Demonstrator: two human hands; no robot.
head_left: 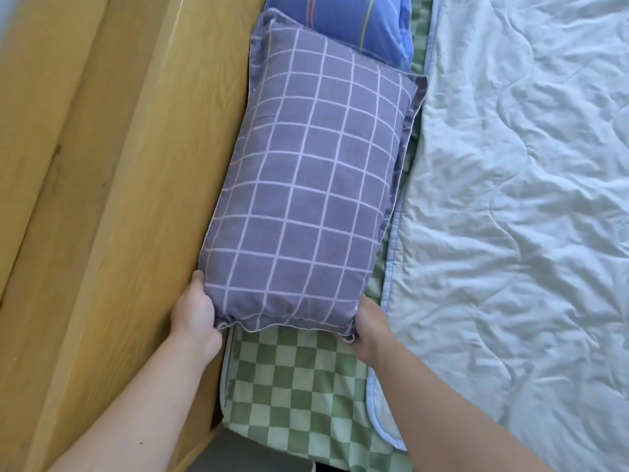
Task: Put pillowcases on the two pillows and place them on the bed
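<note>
Head view, grid pillow (306,185): purple-grey case with a pale grid, lying lengthwise along the wooden headboard (112,185), on the green checked sheet (292,386). Its far end overlaps the second pillow.
Head view, blue pillow (357,22): blue striped case, at the top edge; only its near part shows, the rest cut off by the frame and covered by the grid pillow.
Head view, left hand (195,311): grips the pillow's near left corner. Thumb lies along the side next to the headboard; the fingers go under the pillow and are hidden.
Head view, right hand (369,330): holds the near right corner from the side and below. Fingers are tucked under the fabric, so how far they curl cannot be told; the grip on the corner is plain.
Head view, case closure: two small round fastenings, hard to make out, sit on the near hem beside each hand.
Head view, quilt (517,212): pale, rumpled, just right of the pillow and covering the sheet there; cut off at the right and top.
Head view, floor: a dark patch at the bottom edge, too little visible to identify.
</note>
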